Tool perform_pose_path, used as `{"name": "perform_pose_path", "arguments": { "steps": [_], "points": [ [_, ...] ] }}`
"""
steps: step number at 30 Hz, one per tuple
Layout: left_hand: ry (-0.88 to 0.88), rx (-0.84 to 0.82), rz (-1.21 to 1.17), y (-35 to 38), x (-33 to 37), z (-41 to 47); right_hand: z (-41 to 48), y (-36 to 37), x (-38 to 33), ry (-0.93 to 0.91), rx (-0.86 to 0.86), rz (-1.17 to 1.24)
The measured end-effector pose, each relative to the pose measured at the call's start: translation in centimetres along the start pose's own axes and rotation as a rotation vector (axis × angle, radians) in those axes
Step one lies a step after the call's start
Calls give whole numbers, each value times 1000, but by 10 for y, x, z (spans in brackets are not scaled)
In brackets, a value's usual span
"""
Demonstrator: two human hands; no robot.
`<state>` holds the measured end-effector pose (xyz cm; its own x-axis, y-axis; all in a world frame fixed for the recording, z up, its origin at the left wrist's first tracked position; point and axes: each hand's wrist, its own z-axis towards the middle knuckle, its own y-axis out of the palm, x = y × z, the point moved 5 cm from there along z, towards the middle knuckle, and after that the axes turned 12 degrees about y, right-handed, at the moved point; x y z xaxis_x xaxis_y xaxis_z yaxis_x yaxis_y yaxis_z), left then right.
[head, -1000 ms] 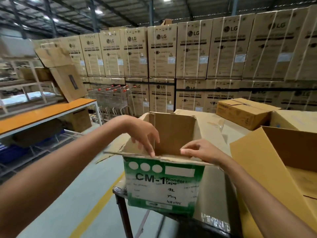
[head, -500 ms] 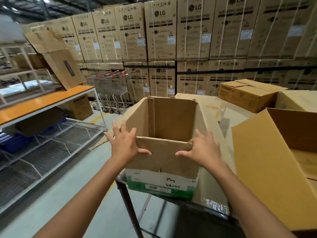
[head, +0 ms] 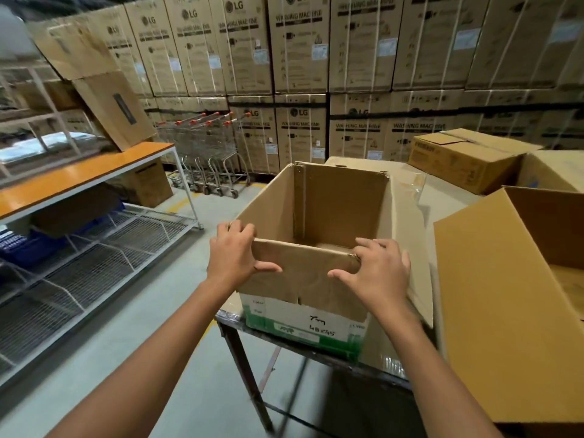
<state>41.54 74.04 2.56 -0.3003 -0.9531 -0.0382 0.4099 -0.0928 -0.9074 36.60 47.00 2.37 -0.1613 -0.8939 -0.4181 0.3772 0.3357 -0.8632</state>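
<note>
cardboard box (head: pixel 331 203), open-topped, green-and-white printed front

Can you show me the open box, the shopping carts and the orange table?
open box (head: pixel 341 197), head view, inside far wall.
shopping carts (head: pixel 203 145), head view, wire baskets.
orange table (head: pixel 79 176), head view, its top.

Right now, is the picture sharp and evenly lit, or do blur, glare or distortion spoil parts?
Head view: the open box, left hand and right hand look fairly sharp; the table legs and wire shelf are smeared by blur; the wide lens bends the stacked cartons near the edges; small glare shows on the plastic wrap at the table edge.
</note>
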Motion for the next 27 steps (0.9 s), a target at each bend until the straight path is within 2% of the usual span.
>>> {"name": "perform_pose_path", "arguments": {
  "steps": [4,8,14,17,20,27],
  "points": [
    [2,37,-55,-3,-1,-3,-3,-3,-4,-3,31,24],
    [48,125,-207,-2,-3,-19,-19,-6,-11,-81,49,64],
    [34,263,-474,-5,-42,-78,-82,-2,-82,-187,166,159],
    [3,314,-524,-8,-75,-129,-136,36,-137,-223,24,342],
    [-57,301,-596,-7,-117,-184,-187,90,-195,-206,-113,423],
    [-240,201,-690,10,-235,-282,-247,188,-289,-128,-241,479]
  ]
}}
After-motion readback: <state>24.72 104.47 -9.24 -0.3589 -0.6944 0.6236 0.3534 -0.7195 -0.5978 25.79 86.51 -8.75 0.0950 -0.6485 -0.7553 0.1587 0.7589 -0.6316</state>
